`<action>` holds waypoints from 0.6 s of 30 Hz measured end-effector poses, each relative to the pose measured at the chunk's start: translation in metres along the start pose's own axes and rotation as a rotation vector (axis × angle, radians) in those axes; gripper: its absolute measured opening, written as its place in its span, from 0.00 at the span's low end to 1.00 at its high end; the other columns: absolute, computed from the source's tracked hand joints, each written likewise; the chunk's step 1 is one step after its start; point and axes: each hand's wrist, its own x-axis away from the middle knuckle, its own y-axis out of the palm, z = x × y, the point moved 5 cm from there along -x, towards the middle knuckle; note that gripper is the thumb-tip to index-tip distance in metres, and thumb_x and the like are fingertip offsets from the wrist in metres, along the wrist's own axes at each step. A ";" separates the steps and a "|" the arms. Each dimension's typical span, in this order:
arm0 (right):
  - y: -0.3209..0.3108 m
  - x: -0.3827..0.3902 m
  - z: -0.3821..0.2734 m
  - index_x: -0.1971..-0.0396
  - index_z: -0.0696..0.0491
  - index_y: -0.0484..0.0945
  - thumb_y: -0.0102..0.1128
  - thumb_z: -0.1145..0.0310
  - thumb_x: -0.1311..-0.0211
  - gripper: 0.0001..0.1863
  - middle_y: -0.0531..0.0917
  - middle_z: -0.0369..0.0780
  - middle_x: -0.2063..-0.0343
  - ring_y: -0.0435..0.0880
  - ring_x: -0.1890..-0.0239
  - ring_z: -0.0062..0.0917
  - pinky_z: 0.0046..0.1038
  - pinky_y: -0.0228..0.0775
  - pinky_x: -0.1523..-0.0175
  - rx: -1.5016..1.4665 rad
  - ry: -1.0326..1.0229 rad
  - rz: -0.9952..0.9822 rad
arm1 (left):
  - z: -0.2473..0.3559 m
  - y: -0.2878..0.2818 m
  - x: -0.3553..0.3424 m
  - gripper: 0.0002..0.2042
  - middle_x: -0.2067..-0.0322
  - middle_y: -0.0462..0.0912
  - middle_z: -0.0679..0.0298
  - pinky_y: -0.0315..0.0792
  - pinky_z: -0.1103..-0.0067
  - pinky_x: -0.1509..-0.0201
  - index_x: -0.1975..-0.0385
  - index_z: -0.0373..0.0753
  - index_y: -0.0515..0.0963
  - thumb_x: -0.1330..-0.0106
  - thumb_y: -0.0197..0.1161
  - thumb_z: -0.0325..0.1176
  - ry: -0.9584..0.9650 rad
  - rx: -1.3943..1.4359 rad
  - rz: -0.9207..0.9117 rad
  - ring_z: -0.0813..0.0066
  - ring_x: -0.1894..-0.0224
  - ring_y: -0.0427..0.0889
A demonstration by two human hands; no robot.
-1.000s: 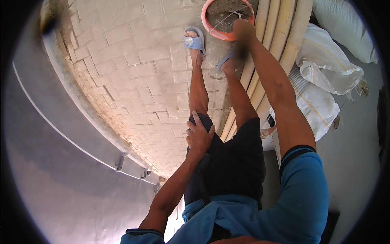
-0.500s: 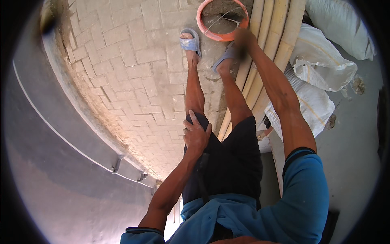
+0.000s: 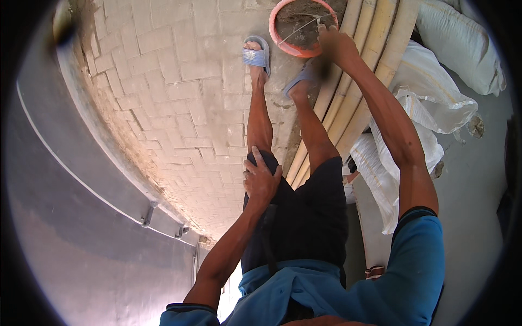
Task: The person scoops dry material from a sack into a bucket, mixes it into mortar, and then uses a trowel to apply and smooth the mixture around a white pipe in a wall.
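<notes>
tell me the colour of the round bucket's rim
The round bucket's rim is orange-red, paler and pinkish in places, best seen in the head view.

A dark blur (image 3: 324, 65) partly hides the right hand (image 3: 340, 49) (grip unclear) and right sandal (image 3: 297, 84).

Bucket (image 3: 296, 51): plastic, rim w/ pale chalky smears, slight sheen. Mix (image 3: 291, 13) inside: matt, rough, earthy/cement-like. Wire (image 3: 296, 30) over it: thin, prob. metal. Poles (image 3: 392, 49): bamboo, smooth betw. nodes, semi-gloss, some dirty marks. Sacks (image 3: 455, 49): woven plastic, creased, w/ low sheen; thin, crinkly look. Pavers (image 3: 179, 98): matt concrete, gritty, dusty. Sandals (image 3: 256, 57): rubber or plastic, can't tell which; matt, moulded. Shorts (image 3: 307, 233): dark cloth, matt, soft. Shirt (image 3: 405, 269): cloth, matt, fine-textured, ribbed-looking cuffs. Floor (image 3: 467, 185) on R: smooth, cement-like, dull. Panel (image 3: 81, 217) on L: smooth, satin sheen, mat'l unclear.
</notes>
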 end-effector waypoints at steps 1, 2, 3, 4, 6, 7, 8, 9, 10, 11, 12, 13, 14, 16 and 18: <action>0.024 -0.022 0.002 0.54 0.61 0.79 0.50 0.70 0.31 0.14 0.85 0.54 0.56 0.88 0.56 0.49 0.47 0.82 0.52 0.026 -0.013 0.001 | -0.001 0.000 -0.001 0.52 0.31 0.57 0.33 0.73 0.51 0.38 0.21 0.46 0.39 0.36 0.66 0.58 -0.011 -0.006 -0.034 0.32 0.38 0.73; 0.044 -0.036 0.006 0.54 0.60 0.80 0.50 0.70 0.31 0.13 0.86 0.54 0.56 0.88 0.56 0.49 0.46 0.82 0.52 0.054 -0.023 0.000 | -0.001 0.002 -0.001 0.52 0.32 0.57 0.33 0.73 0.51 0.38 0.21 0.46 0.39 0.36 0.66 0.58 -0.001 -0.011 -0.036 0.32 0.38 0.73; 0.057 -0.045 0.005 0.55 0.61 0.80 0.51 0.70 0.31 0.13 0.86 0.54 0.55 0.89 0.55 0.48 0.46 0.82 0.52 0.046 -0.028 -0.014 | -0.001 0.004 -0.001 0.52 0.32 0.57 0.33 0.73 0.51 0.39 0.21 0.45 0.39 0.36 0.66 0.58 0.005 -0.010 -0.033 0.32 0.38 0.73; 0.068 -0.051 -0.002 0.56 0.62 0.80 0.51 0.70 0.31 0.13 0.86 0.54 0.55 0.89 0.55 0.48 0.45 0.83 0.52 0.034 -0.036 -0.032 | -0.003 0.002 0.001 0.52 0.32 0.58 0.32 0.74 0.51 0.39 0.21 0.45 0.39 0.36 0.66 0.58 0.005 -0.011 -0.031 0.32 0.39 0.73; 0.090 -0.047 -0.013 0.57 0.63 0.80 0.52 0.71 0.32 0.13 0.86 0.54 0.55 0.89 0.54 0.47 0.44 0.83 0.51 -0.013 -0.013 -0.059 | -0.004 -0.001 0.000 0.52 0.33 0.60 0.32 0.73 0.51 0.38 0.21 0.44 0.39 0.35 0.65 0.58 0.001 -0.005 -0.051 0.32 0.38 0.73; 0.092 -0.047 -0.010 0.57 0.63 0.81 0.52 0.71 0.33 0.13 0.86 0.54 0.55 0.89 0.53 0.46 0.44 0.83 0.51 -0.030 0.007 -0.056 | -0.001 -0.002 -0.003 0.52 0.34 0.60 0.32 0.73 0.51 0.38 0.21 0.44 0.39 0.35 0.65 0.58 0.005 0.003 -0.010 0.32 0.38 0.73; 0.093 -0.047 -0.006 0.57 0.63 0.81 0.52 0.72 0.33 0.13 0.86 0.54 0.55 0.89 0.53 0.46 0.45 0.83 0.50 -0.046 0.028 -0.052 | -0.001 0.002 -0.004 0.52 0.35 0.61 0.33 0.73 0.50 0.40 0.21 0.44 0.40 0.36 0.66 0.57 0.011 -0.001 0.013 0.32 0.40 0.74; 0.094 -0.044 -0.002 0.58 0.63 0.81 0.52 0.72 0.33 0.12 0.86 0.54 0.56 0.88 0.52 0.46 0.45 0.82 0.50 -0.059 0.035 -0.054 | -0.002 0.009 -0.003 0.52 0.36 0.61 0.33 0.73 0.49 0.41 0.21 0.43 0.40 0.36 0.67 0.56 0.020 -0.005 0.035 0.32 0.42 0.75; 0.098 -0.037 0.000 0.58 0.63 0.81 0.52 0.72 0.34 0.12 0.86 0.54 0.56 0.88 0.52 0.46 0.46 0.82 0.50 -0.077 0.046 -0.059 | -0.002 0.007 0.000 0.52 0.38 0.62 0.34 0.74 0.48 0.42 0.21 0.43 0.40 0.36 0.67 0.56 0.026 -0.016 0.055 0.32 0.43 0.76; 0.100 -0.032 0.003 0.59 0.64 0.81 0.52 0.72 0.34 0.12 0.87 0.54 0.57 0.88 0.52 0.46 0.46 0.82 0.49 -0.096 0.057 -0.065 | -0.002 0.006 0.001 0.52 0.38 0.62 0.34 0.73 0.48 0.42 0.21 0.43 0.40 0.36 0.67 0.56 0.028 -0.007 0.055 0.32 0.43 0.76; 0.103 -0.030 0.006 0.58 0.63 0.81 0.52 0.72 0.34 0.12 0.86 0.55 0.57 0.88 0.52 0.46 0.47 0.82 0.50 -0.107 0.060 -0.076 | -0.001 0.004 0.001 0.52 0.38 0.62 0.34 0.73 0.48 0.43 0.21 0.43 0.40 0.36 0.67 0.56 0.032 0.000 0.056 0.32 0.43 0.76; 0.100 -0.027 0.006 0.58 0.63 0.81 0.52 0.72 0.34 0.12 0.86 0.55 0.58 0.88 0.53 0.47 0.47 0.82 0.50 -0.118 0.063 -0.086 | 0.001 0.000 0.001 0.52 0.38 0.62 0.34 0.73 0.47 0.43 0.21 0.43 0.41 0.36 0.67 0.56 0.037 0.008 0.057 0.32 0.44 0.76; 0.096 -0.023 0.007 0.58 0.63 0.80 0.52 0.72 0.34 0.13 0.86 0.56 0.58 0.88 0.53 0.48 0.47 0.82 0.50 -0.128 0.068 -0.095 | 0.002 -0.002 0.001 0.52 0.35 0.60 0.34 0.73 0.49 0.41 0.21 0.44 0.40 0.36 0.67 0.56 0.016 0.003 0.025 0.33 0.41 0.75; 0.092 -0.012 0.009 0.57 0.64 0.80 0.52 0.72 0.35 0.13 0.86 0.57 0.58 0.88 0.54 0.49 0.47 0.82 0.51 -0.150 0.052 -0.096 | 0.004 -0.005 0.003 0.51 0.31 0.56 0.34 0.73 0.52 0.38 0.21 0.45 0.39 0.35 0.65 0.57 -0.023 -0.006 -0.040 0.34 0.37 0.72; 0.089 -0.002 0.014 0.56 0.64 0.79 0.52 0.72 0.35 0.13 0.86 0.57 0.59 0.88 0.54 0.50 0.47 0.82 0.51 -0.139 0.039 -0.125 | -0.001 0.001 0.002 0.52 0.35 0.60 0.34 0.74 0.50 0.42 0.21 0.43 0.40 0.36 0.67 0.56 0.026 -0.028 0.038 0.34 0.42 0.75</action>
